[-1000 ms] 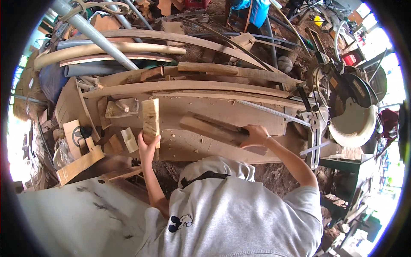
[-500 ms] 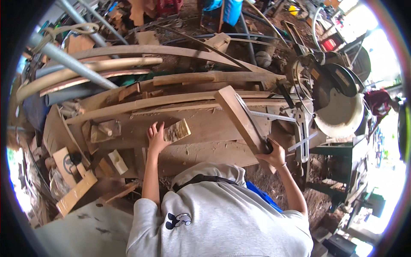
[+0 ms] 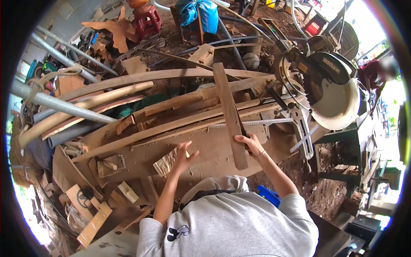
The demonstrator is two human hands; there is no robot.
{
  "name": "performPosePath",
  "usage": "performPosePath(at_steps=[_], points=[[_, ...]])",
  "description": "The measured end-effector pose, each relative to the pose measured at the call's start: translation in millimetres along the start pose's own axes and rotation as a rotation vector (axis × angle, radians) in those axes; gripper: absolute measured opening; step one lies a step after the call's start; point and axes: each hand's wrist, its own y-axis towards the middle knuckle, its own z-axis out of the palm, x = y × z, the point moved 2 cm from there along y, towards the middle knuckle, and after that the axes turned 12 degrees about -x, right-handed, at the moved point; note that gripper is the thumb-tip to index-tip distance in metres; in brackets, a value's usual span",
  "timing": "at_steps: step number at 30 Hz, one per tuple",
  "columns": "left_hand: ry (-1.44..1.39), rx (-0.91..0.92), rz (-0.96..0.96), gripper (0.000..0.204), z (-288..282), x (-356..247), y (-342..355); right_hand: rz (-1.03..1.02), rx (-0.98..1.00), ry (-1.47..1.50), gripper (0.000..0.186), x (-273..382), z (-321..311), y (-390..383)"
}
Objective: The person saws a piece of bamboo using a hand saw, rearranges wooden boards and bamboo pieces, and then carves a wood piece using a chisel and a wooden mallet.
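Note:
My right hand (image 3: 251, 144) grips the near end of a long brown wooden plank (image 3: 227, 107). The plank points away from me across the workbench (image 3: 214, 147), over a stack of curved wooden strips (image 3: 171, 124). My left hand (image 3: 184, 156) hovers with its fingers spread, its palm against the right edge of a small rough wooden block (image 3: 166, 162) that lies on the bench. A metal ruler (image 3: 257, 123) lies across the bench just behind the plank.
A mitre saw (image 3: 327, 83) stands on a green stand at the right. Grey pipes (image 3: 55, 103) and bent timber lie at the left, with offcuts (image 3: 96, 222) below them. A red stool (image 3: 147, 21) and a blue bag (image 3: 199, 13) are at the back.
My right hand has swung the plank from lying flat to a slant and then to pointing away from me. My left hand lowered the block onto the bench and opened beside it.

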Motion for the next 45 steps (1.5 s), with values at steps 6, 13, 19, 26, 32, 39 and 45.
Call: performPosePath(at_steps=[6, 13, 19, 26, 32, 39, 45], points=[[-0.885, 0.171, -0.289, 0.064, 16, -107, 73, -0.139, -0.021, 0.117, 0.034, 1, 33, 9], [-0.834, 0.366, -0.325, 0.067, 42, -140, 124, -0.190, -0.040, 0.243, 0.049, 12, 19, 8], [-0.626, -0.096, -0.039, 0.076, -3, -222, 201, -0.251, -0.431, 0.485, 0.019, 2, -47, 19], [0.079, -0.256, 0.473, 0.088, 50, -211, 339, -0.126, -0.554, 0.457, 0.013, -27, -43, 26], [0.353, -0.100, 0.369, 0.081, 129, -145, 365, -0.060, -0.466, 0.466, 0.010, -40, -22, 37], [0.444, -0.002, 0.412, 0.079, 208, -138, 351, -0.076, -0.666, 0.409, 0.012, -56, -61, 51], [0.426, -0.075, 0.435, 0.070, 220, -98, 348, -0.112, -0.712, 0.390, 0.014, -49, -71, 62]])
